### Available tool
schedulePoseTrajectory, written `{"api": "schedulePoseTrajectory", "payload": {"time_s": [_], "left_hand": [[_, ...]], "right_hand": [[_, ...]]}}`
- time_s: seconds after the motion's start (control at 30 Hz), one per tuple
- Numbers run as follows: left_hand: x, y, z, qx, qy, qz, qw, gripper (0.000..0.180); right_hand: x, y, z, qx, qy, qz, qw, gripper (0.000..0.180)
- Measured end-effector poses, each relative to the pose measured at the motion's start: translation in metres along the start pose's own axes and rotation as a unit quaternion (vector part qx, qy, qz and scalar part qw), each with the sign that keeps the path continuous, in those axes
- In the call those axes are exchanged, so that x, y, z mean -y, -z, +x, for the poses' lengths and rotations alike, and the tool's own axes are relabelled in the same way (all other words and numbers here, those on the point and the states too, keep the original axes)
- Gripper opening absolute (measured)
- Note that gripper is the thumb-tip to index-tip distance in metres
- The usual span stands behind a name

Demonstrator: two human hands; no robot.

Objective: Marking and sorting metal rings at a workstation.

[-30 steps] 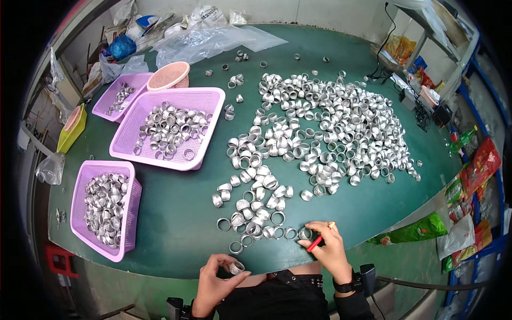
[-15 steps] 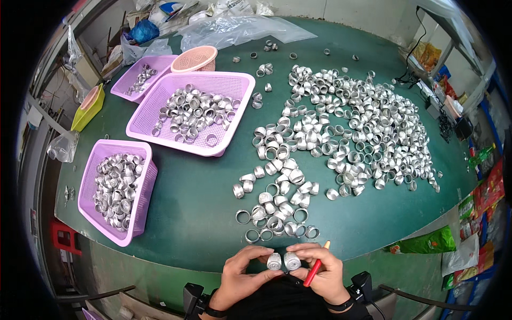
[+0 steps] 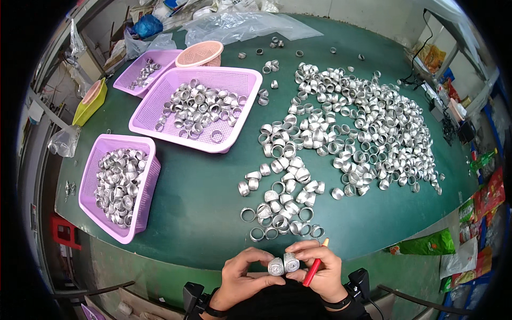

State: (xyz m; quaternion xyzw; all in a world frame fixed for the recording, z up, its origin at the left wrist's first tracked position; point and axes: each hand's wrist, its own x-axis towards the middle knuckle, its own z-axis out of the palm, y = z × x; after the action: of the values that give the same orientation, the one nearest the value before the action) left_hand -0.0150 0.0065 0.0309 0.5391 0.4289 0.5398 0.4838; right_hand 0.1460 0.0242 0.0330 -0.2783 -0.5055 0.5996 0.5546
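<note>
At near edge of table (image 3: 197, 208), ring (image 3: 276, 267) is pinched in L hand (image 3: 238, 278), 2nd ring (image 3: 290, 262) in R hand (image 3: 327, 273) w/ pen (image 3: 313, 271); metal prob. light, stiff, slick, best gripped by outer band.

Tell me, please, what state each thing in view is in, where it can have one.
Left hand: closed on a metal ring
Right hand: closed on another metal ring
Red pen-like tool: held slanted in the right hand
Nearest purple basket: well filled with rings
Large purple basket: partly filled, mesh bottom showing
Loose rings: heaped and scattered
Plastic sheet: spread out, wrinkled
</note>
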Motion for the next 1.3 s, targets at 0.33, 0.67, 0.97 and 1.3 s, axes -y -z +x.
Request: {"api": "schedulePoseTrajectory", "payload": {"time_s": [0.33, 0.67, 0.97, 1.3], "left_hand": [[-0.001, -0.002, -0.006, -0.001, 0.158, -0.223, 0.962, 0.032], [-0.012, -0.011, -0.008, -0.056, 0.137, -0.184, 0.972, 0.030], [-0.019, -0.001, 0.005, -0.011, -0.050, 0.239, 0.970, 0.029], [-0.010, 0.007, -0.005, -0.021, 0.174, -0.150, 0.973, 0.031]], "right_hand": [[-0.013, -0.008, -0.012, -0.053, -0.046, 0.083, 0.994, 0.029], [-0.002, -0.013, -0.009, -0.081, -0.072, 0.055, 0.993, 0.032], [0.006, 0.002, 0.004, -0.007, -0.008, -0.207, 0.978, 0.035], [0.014, 0.053, 0.003, -0.131, 0.003, -0.483, 0.866, 0.035]]}}
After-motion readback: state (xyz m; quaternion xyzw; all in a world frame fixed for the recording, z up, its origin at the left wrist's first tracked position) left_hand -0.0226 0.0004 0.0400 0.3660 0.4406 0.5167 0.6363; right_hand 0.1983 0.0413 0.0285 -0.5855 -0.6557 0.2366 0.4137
